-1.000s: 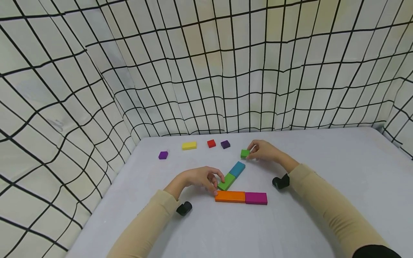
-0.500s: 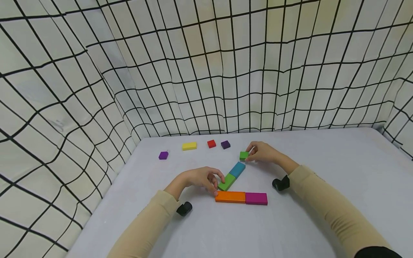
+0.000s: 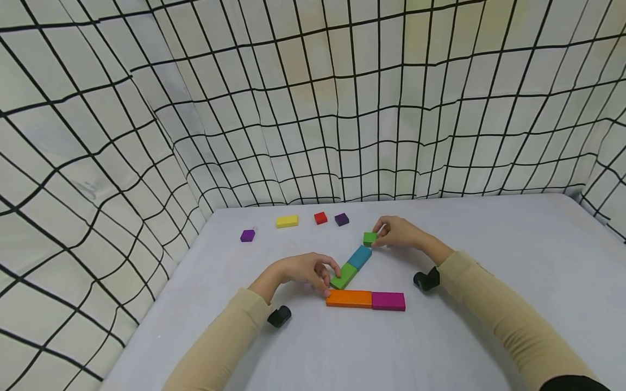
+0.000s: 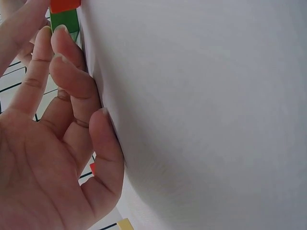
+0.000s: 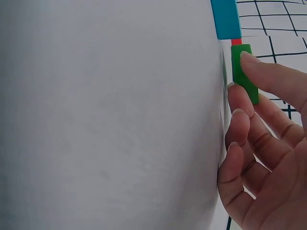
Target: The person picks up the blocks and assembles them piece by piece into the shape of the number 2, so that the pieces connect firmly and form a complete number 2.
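Observation:
My left hand (image 3: 305, 271) rests by the corner where a green block (image 3: 344, 276) meets an orange block (image 3: 349, 298). Its thumb touches the orange block's left end, and a fingertip lies against the green block. A blue block (image 3: 360, 257) continues the slanted green one, while a magenta block (image 3: 388, 301) sits end to end with the orange. My right hand (image 3: 400, 232) pinches a small green block (image 5: 244, 72) between thumb and fingers, just beyond the blue block's far end. In the right wrist view the blue block (image 5: 226, 19) appears beside it.
Along the far side of the white table (image 3: 371, 353) lie a purple block (image 3: 247, 235), a yellow block (image 3: 287, 221), a red block (image 3: 320, 218) and a dark purple block (image 3: 342, 219). Black netting (image 3: 342, 125) over pale sheeting encloses the table's back and sides.
My right hand has brought the small green block slightly left and nearer, toward the blue block's far end. The left hand and the other blocks have stayed put.

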Action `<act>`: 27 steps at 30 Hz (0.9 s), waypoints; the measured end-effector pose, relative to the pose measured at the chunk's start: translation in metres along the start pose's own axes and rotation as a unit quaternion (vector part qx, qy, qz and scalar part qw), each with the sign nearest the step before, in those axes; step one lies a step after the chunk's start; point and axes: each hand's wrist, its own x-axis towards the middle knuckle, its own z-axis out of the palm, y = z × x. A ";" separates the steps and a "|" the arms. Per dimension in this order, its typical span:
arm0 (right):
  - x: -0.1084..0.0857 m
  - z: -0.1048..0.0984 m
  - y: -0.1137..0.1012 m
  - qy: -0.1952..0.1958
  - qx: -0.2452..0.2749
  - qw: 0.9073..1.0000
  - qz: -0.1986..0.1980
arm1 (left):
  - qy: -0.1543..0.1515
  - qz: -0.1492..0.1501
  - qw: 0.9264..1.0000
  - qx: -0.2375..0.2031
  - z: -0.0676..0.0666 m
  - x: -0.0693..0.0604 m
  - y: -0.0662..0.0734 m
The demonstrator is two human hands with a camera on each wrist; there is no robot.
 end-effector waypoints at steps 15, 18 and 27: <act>-0.001 0.001 -0.002 -0.011 -0.003 1.000 -0.002 | 0.001 -0.004 1.000 -0.001 0.000 0.000 0.001; 0.000 0.001 -0.002 -0.014 -0.002 1.000 -0.002 | 0.000 -0.002 1.000 -0.001 0.000 0.000 0.001; 0.002 0.002 -0.002 -0.020 -0.009 1.000 0.003 | -0.002 -0.003 1.000 -0.003 0.000 0.000 0.001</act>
